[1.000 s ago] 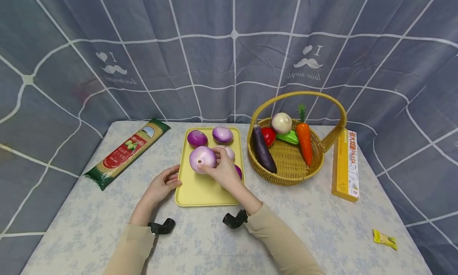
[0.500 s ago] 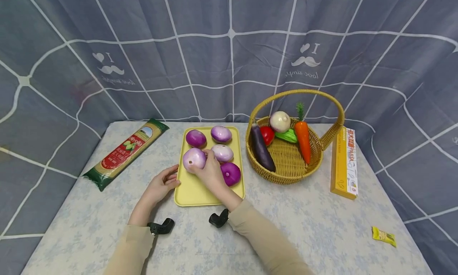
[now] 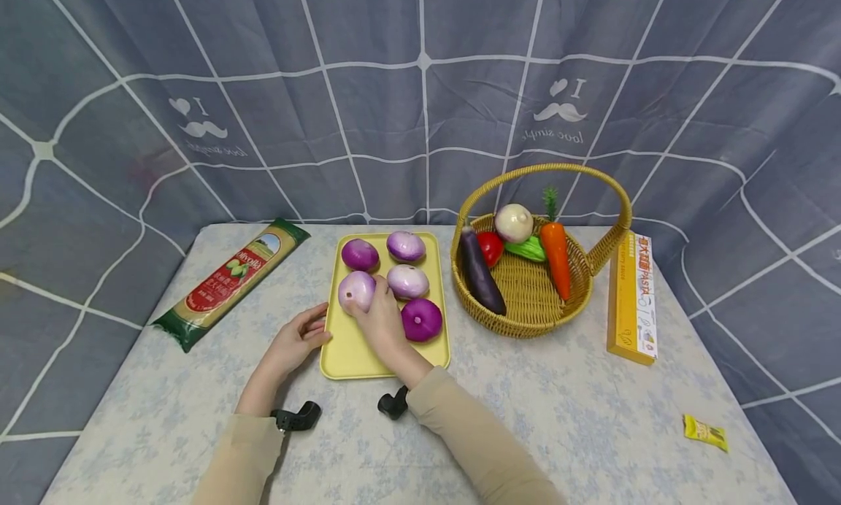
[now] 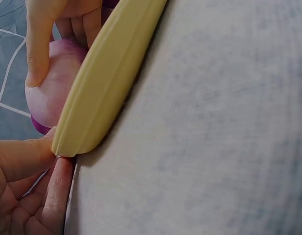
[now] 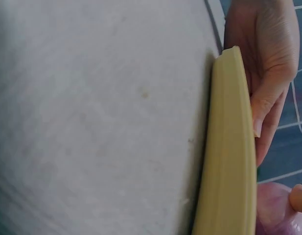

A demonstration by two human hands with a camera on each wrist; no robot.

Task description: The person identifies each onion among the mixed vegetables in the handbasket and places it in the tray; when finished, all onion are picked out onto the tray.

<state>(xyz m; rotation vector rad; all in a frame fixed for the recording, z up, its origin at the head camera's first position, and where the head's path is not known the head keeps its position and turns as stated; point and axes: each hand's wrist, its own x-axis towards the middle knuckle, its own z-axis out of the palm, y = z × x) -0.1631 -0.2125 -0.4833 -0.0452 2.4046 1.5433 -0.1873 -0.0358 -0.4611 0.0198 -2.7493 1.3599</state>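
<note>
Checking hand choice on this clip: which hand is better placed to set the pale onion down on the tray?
Right. The right hand already holds the pale onion over the yellow tray; the left hand only touches the tray's edge.

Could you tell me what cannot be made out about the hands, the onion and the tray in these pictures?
- Head view: whether the pale onion rests on the yellow tray; the right hand hides its underside.
- Head view: the left hand fingers at the tray's edge are too small to read.
- Left wrist view: the tray's rim hides most of the onion.
- Right wrist view: the frame edge cuts the onion off.
- Head view: the yellow box print is too small.
</note>
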